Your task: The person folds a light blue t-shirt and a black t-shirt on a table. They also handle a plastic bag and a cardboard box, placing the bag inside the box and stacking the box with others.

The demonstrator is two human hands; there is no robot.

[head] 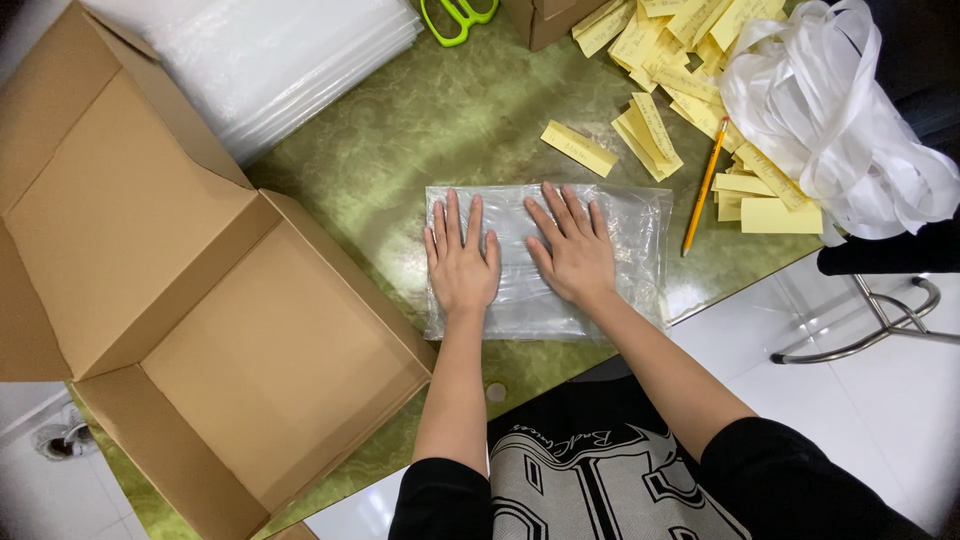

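Both hands lie flat, palms down, on a clear plastic bag [547, 260] that rests on the green marbled table [420, 130]. The left hand [462, 262] has its fingers spread and straight, pressing the left half of the bag; the right hand [575, 255] does the same on the middle, fingers fanned and angled slightly toward the left. Neither hand grips anything: they are fully opened out, side by side, with a narrow gap between them, only touching the bag's top surface. The bag looks filled with something pale and flat, though what is inside cannot be told through the glare.

Just left of the bag stands an open cardboard box [270, 370], its flaps folded outward and its near corner almost touching the bag's edge. Beyond the box lies a stack of clear plastic sheets [270, 50]. To the right of the bag an orange pencil [704, 190] lies at a slant, near scattered yellow paper slips [660, 60]. A heap of white ribbon [840, 120] sits at the far right. Green-handled scissors [455, 18] lie at the table's far edge.
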